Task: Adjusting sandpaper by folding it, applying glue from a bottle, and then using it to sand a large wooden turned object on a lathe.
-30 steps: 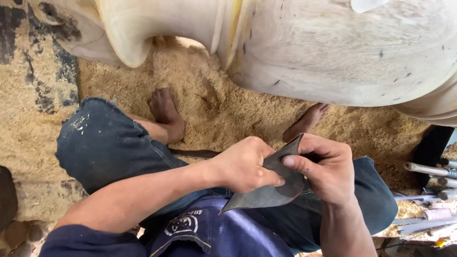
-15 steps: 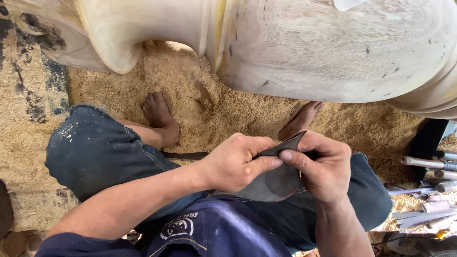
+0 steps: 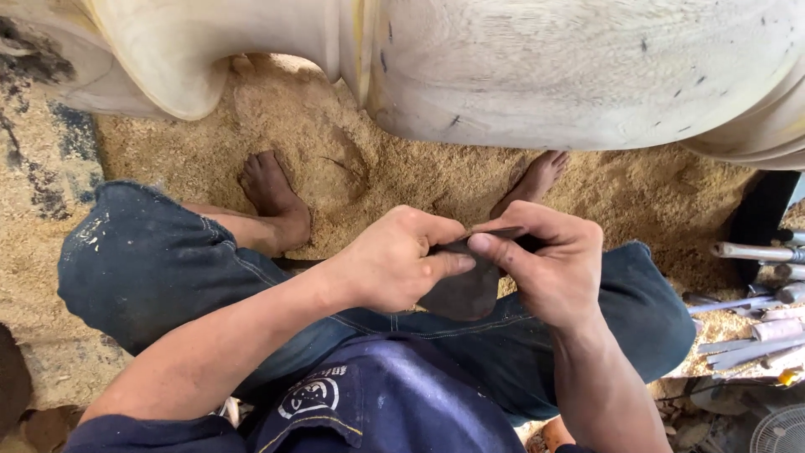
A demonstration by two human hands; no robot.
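Both of my hands meet over my lap on a dark, flat piece of sandpaper-like sheet (image 3: 461, 292). My left hand (image 3: 394, 260) pinches its left edge with thumb and fingers. My right hand (image 3: 545, 264) grips its right and upper edge, thumb pressed on top. The sheet is folded or curled between the two hands. A large pale turned wooden piece (image 3: 545, 67) lies across the top of the view, just beyond my hands.
I sit with bare feet (image 3: 272, 197) on a floor covered in sawdust (image 3: 369, 168). Several metal chisels and tools (image 3: 755, 294) lie at the right edge. A fan grille (image 3: 780, 432) shows at the bottom right corner.
The sheet has been folded smaller between my hands, which have closed in on each other. The view has shifted slightly.
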